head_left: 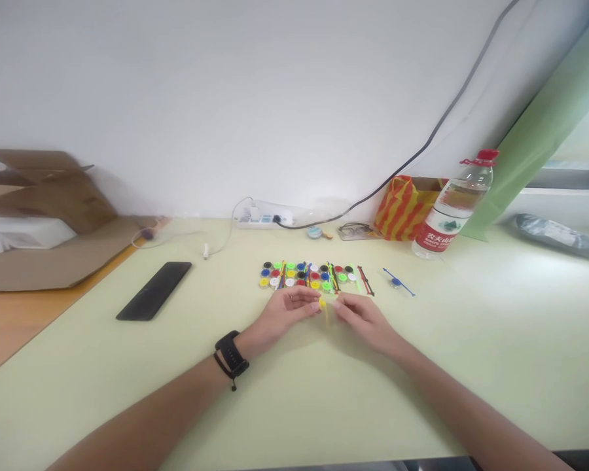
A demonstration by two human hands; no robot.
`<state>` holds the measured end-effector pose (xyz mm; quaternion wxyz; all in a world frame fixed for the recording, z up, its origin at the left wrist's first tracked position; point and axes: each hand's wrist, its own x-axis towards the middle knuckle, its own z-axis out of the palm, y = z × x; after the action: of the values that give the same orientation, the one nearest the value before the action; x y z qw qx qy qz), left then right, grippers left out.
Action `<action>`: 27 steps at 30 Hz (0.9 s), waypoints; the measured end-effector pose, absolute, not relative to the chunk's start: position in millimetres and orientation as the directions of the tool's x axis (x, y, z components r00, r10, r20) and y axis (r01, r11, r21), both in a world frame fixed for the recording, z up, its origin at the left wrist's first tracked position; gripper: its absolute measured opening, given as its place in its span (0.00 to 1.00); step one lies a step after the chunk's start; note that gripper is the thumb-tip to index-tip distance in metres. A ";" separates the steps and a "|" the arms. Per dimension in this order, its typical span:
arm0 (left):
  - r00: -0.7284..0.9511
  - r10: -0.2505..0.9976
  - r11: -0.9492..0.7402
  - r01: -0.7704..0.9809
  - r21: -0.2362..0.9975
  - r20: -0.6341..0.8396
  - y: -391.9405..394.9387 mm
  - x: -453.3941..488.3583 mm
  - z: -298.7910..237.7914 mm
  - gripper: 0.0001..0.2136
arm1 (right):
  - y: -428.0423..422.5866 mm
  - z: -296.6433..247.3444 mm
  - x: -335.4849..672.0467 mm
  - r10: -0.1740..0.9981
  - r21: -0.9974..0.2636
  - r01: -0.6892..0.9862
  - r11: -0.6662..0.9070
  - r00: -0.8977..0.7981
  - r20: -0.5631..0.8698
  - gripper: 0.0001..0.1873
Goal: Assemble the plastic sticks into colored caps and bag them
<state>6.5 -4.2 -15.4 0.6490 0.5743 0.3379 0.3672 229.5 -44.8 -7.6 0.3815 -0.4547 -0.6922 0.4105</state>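
The pale green surface [495,340] carries a flattened cardboard box [44,222] at the far left. A clear water bottle [454,206] stands at the right, its red label reading 农夫山泉 in white. A black phone [154,290] lies face down, with no writing visible. Near the middle, the left hand [289,309] pinches a yellow button [322,303]. The right hand [363,318] pinches a thin yellow cord [326,316] just beside it. Both hands work just in front of rows of coloured buttons [307,275].
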 end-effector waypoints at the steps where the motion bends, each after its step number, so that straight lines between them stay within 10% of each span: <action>1: 0.506 0.862 0.071 -0.088 0.994 -0.017 -4.6 6.8 -14.7 0.17 | -44.7 -7.8 228.6 0.944 -0.914 0.305 0.267 -0.274 0.185 0.20; 12: 0.530 0.848 0.070 -0.061 0.996 -0.027 -6.0 7.6 -12.8 0.17 | -45.2 -13.9 223.9 0.937 -0.928 0.224 0.299 -0.255 0.240 0.09; 27: 0.491 0.871 0.075 -0.084 0.994 -0.024 -5.0 6.4 -13.9 0.17 | -44.7 -7.8 231.6 0.937 -0.949 0.259 0.179 -0.338 0.085 0.31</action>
<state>6.4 -5.0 -13.9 0.6472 0.5713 0.3443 0.3691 231.6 -44.7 -7.8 0.3668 -0.4432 -0.6745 0.4626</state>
